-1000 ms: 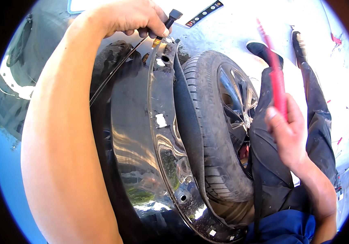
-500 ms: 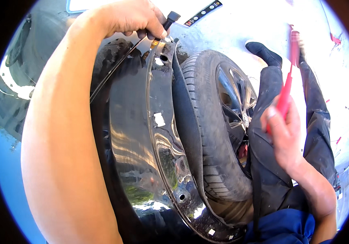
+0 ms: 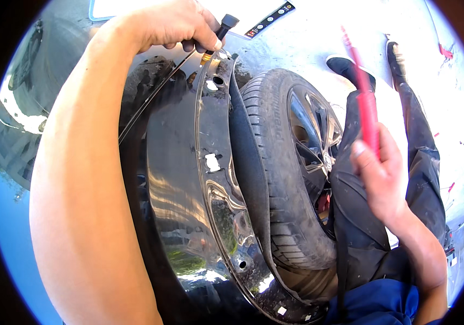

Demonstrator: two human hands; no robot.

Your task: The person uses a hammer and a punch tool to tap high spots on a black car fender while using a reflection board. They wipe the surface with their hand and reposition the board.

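Note:
My left hand is at the top of the view, gripping a black-handled tool whose brass-coloured tip rests on the upper edge of a glossy black fender arch. A thin black cable runs down from that hand across the panel. My right hand is at the right, over my dark-trousered knee, holding a slim red tool that points up and slightly left. A car tyre on a dark alloy wheel sits inside the arch between my hands.
My legs in dark trousers and black shoes stretch out over pale concrete ground. Small red bits lie scattered on the ground at the right. The shiny black car body fills the lower middle.
My right hand has swung the red tool about, tilting it right and then back up-left. My left hand has stayed on the arch's top edge.

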